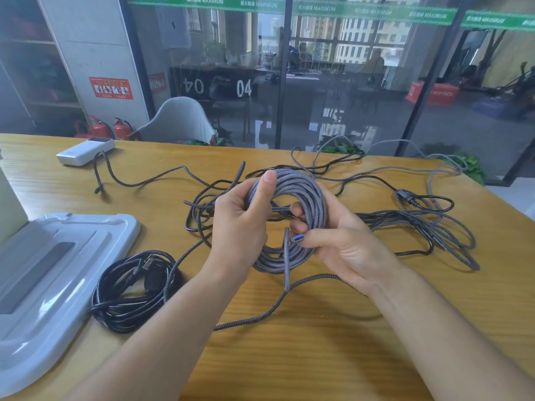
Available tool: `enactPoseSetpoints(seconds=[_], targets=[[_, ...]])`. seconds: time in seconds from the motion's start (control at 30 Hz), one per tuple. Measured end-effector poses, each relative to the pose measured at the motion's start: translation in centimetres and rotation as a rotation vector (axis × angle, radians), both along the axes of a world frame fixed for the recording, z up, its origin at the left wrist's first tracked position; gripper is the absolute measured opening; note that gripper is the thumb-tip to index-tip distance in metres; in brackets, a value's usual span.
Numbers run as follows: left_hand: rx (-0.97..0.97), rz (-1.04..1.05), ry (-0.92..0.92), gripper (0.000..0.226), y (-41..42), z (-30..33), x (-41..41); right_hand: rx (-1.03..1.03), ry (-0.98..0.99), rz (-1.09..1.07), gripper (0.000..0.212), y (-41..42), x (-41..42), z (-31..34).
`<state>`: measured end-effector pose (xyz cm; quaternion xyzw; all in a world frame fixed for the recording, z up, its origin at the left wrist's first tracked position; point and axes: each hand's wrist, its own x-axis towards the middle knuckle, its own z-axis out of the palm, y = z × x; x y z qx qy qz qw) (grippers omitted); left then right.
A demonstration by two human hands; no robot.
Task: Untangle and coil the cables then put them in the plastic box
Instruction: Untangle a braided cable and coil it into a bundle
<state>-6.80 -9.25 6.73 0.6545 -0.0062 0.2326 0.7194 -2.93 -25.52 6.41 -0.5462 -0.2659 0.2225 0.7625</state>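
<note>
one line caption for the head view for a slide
Both hands hold a grey cable coil above the table, black coil beside it.

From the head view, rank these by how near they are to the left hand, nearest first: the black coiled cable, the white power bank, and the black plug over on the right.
From the left hand:
1. Black coiled cable, lying on the table below and to the left of the hand.
2. Black plug, across the table on the right side.
3. White power bank, at the far left edge of the table.
</note>
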Motion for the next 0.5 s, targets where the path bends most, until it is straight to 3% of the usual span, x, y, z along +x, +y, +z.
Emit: enactPoseSetpoints(seconds=[0.1, 0.2, 0.37, 0.5], targets=[[-0.009, -0.008, 0.009, 0.042, -0.13, 0.06, -0.09, -0.022, -0.076, -0.035, 0.103, -0.18, -0.35, 0.24], [-0.057, 0.002, 0.044, 0.045, -0.03, 0.21, -0.15, -0.007, -0.191, -0.074, 0.105, 0.12, -0.76, 0.1], [-0.05, -0.001, 0.045, 0.05, 0.23, 0.0, -0.06, -0.197, -0.388, -0.125, 0.048, 0.13, -0.4, -0.32], [-0.053, -0.012, 0.066, 0.046, 0.27, -0.24, -0.03, -0.304, -0.437, -0.186, 0.029, -0.07, -0.43, -0.25]])
